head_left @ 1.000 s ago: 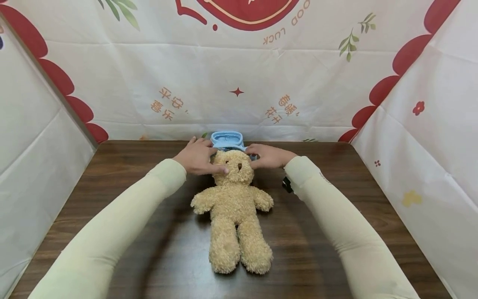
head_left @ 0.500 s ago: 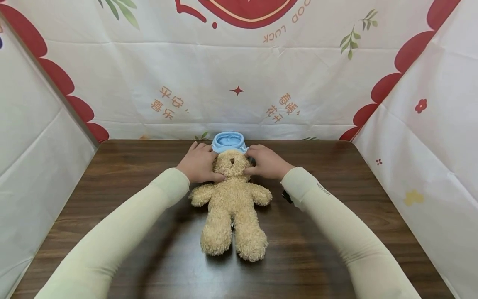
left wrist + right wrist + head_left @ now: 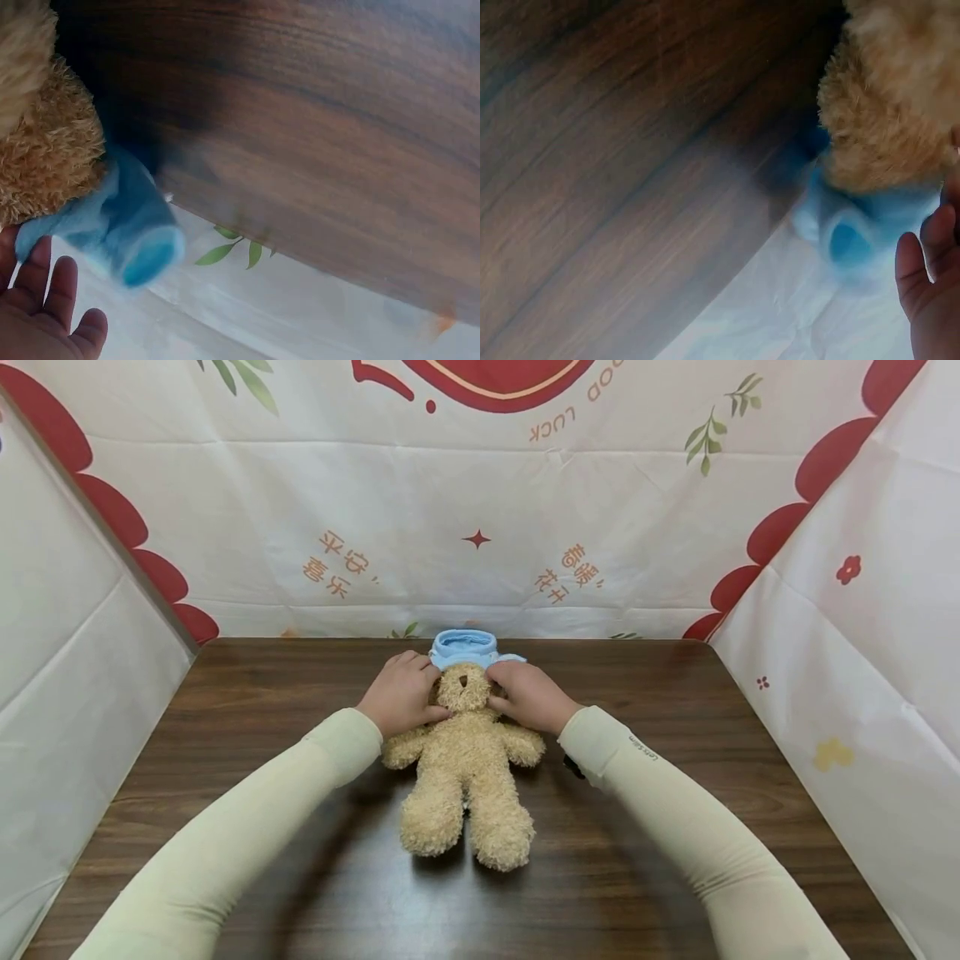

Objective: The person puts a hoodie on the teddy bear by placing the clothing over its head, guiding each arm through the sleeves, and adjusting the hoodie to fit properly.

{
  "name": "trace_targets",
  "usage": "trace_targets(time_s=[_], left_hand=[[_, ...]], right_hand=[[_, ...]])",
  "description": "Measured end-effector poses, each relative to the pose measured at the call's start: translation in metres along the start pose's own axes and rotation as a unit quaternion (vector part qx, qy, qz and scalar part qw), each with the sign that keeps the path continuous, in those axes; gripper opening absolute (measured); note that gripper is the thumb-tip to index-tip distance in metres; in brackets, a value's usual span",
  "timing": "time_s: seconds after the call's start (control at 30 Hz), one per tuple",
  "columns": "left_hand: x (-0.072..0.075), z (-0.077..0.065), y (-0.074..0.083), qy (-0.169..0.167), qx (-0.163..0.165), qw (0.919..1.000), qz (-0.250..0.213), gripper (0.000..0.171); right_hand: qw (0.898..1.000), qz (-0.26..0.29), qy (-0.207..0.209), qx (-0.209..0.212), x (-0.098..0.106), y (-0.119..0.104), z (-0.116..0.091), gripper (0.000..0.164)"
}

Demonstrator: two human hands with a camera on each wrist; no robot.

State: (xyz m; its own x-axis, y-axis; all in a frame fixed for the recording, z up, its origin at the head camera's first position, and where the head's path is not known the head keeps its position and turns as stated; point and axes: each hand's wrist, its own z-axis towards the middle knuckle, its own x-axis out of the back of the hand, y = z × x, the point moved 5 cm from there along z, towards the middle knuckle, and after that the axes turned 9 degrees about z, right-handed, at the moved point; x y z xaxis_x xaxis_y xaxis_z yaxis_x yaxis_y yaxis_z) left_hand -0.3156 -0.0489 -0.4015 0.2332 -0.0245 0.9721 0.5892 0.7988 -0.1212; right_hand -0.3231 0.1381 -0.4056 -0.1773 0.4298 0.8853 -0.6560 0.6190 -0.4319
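A curly tan teddy bear [image 3: 468, 752] lies face up in the head view, its head towards the back of the table. Behind its head is a small light-blue cloth garment [image 3: 463, 647] with a round opening at the top; sleeve-like tubes show in both wrist views. My left hand [image 3: 402, 695] grips the left side of the bear's head, thumb at the cheek. Opposite it, my right hand [image 3: 534, 693] holds the other side. In the left wrist view, fingers [image 3: 60, 289] lie along the garment's edge. Most fingertips are hidden behind the head in the head view.
The dark wooden table [image 3: 262, 735] ends at the back against a white printed cloth [image 3: 480, 485]. White cloth walls also stand at the left and right sides. A dark band [image 3: 573, 767] shows at the right wrist.
The bear has shifted away towards the back, its feet now farther up the view. Its head has tipped back, nose higher. Both hands moved with it, and the garment's opening slid slightly right.
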Motion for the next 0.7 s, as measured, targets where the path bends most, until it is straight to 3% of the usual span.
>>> trace_targets(time_s=[0.13,0.27,0.43,0.7], left_hand=[[0.001,-0.001,-0.003,0.010,0.008,0.9996,-0.025,0.052],[0.001,0.000,-0.005,0.010,0.005,0.9996,-0.025,0.051],[-0.002,0.000,-0.005,-0.016,0.012,0.9988,-0.045,0.050],[-0.006,0.003,-0.005,-0.074,0.021,0.9901,-0.118,0.058]], right_hand=[[0.999,0.040,-0.004,-0.010,-0.001,0.005,0.003,0.018],[0.998,0.062,0.015,-0.031,0.003,0.012,0.007,0.005],[0.991,0.074,0.008,-0.112,0.002,0.018,0.014,0.042],[0.974,0.135,-0.047,-0.174,-0.006,0.021,0.019,0.049]])
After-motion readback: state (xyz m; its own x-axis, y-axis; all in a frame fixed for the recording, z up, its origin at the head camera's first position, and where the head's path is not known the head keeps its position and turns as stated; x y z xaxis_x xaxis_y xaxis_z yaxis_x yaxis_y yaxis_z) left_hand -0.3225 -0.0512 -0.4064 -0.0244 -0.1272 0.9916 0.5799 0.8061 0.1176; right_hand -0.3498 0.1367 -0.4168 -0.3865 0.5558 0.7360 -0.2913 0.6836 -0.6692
